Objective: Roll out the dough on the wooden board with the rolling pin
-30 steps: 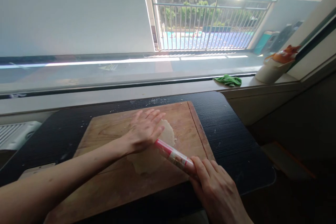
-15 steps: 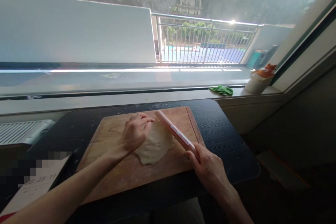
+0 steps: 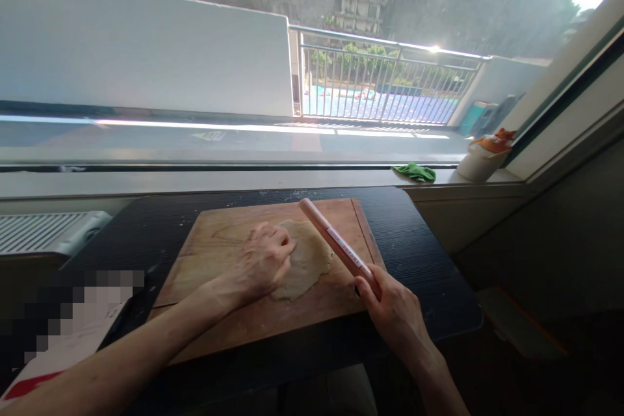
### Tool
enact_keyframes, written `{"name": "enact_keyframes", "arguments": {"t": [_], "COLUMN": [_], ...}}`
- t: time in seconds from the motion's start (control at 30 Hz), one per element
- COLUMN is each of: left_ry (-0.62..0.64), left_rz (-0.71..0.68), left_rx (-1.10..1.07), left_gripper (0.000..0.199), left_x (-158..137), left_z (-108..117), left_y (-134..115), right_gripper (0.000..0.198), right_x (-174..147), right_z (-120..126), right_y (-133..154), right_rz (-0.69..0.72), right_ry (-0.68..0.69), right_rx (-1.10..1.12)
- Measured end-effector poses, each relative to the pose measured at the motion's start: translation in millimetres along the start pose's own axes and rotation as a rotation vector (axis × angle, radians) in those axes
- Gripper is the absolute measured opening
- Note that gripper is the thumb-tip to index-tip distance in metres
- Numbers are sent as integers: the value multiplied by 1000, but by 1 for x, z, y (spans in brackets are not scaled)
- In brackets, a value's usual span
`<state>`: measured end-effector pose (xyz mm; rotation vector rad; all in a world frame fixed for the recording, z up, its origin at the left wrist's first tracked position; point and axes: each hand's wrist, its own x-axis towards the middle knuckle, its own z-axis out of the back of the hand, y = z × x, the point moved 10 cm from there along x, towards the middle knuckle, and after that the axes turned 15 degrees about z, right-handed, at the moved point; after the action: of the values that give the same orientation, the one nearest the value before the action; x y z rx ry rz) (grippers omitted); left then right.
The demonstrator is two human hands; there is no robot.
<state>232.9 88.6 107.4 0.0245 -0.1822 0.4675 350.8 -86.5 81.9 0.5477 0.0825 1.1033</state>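
Note:
A flat, uneven sheet of dough (image 3: 311, 253) lies on a wooden cutting board (image 3: 219, 224). My left hand (image 3: 268, 253) is over the dough's left side, fingers curled together at its edge. The fingertips are partly hidden, and the hand covers that part of the sheet. In my right hand (image 3: 392, 302) is the near end of a rolling pin (image 3: 338, 244) with a printed label strip. The pin slants away to the upper left, its far end over the dough's upper right edge.
Beneath the board is a black table (image 3: 419, 260) with white specks. A green cloth (image 3: 414, 172) and a white container with an orange top (image 3: 482, 159) stand on the windowsill (image 3: 292, 180). A white radiator (image 3: 53, 231) is at left, and papers (image 3: 82, 331) lie at lower left.
My left hand has moved from the dough's top edge down to its left side, and its fingers are more curled. The rolling pin stays in my right hand. The view has shifted slightly.

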Motion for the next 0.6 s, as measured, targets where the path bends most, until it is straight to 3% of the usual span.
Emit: {"name": "enact_keyframes", "arguments": {"t": [0.17, 0.4, 0.6], "left_ry": [-6, 28, 219], "left_rz": [-24, -33, 50], "left_rx": [36, 102, -139], "left_gripper": [31, 22, 27], "left_x": [-23, -12, 1], "left_z": [1, 3, -2], "left_y": [4, -17, 19], "right_gripper": [25, 26, 25], "right_x": [-2, -2, 0], "right_z": [-1, -4, 0], "right_y": [-4, -7, -2], "right_rz": [-41, -38, 19], "right_ry": [40, -12, 0], "right_rx": [31, 34, 0]}}
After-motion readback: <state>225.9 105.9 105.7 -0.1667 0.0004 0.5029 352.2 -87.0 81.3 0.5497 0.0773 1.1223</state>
